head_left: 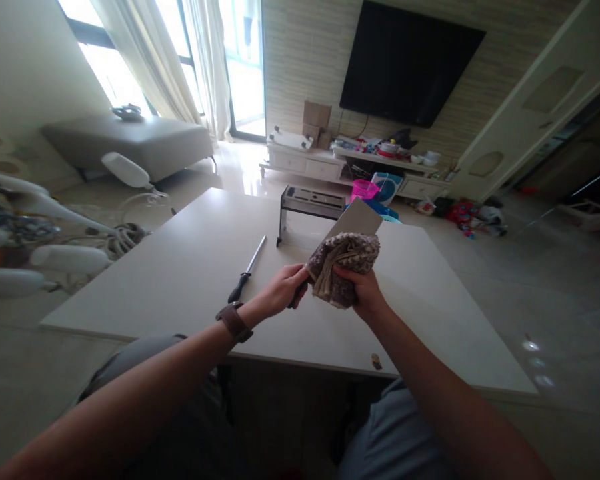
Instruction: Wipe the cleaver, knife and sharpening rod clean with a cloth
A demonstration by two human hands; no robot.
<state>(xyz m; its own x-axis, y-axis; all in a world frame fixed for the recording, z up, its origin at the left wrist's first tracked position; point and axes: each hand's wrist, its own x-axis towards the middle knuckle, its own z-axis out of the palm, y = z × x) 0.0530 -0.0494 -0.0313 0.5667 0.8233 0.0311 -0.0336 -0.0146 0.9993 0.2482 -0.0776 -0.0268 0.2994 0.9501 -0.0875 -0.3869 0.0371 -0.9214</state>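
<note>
My left hand [285, 290] is closed round the dark handle of a cleaver [356, 219], whose broad blade points up and to the right. In my right hand [364, 288] is a bunched brown and grey cloth [344, 263], pressed around the lower part of the blade and covering much of it. Both hands are over the white table, close together. To the left of them a sharpening steel [250, 268] with a black handle lies on the tabletop. Behind the cleaver stands a knife block [311, 207] with slots in its top and a clear front.
The white table [180, 267] spreads out before me. Near its front edge lies a small yellow and dark object [377, 361]. Beyond the table are a pink basket [364, 189], a cluttered low cabinet [310, 163] and a wall television [410, 63]. White chair-like shapes [70, 259] stand at left.
</note>
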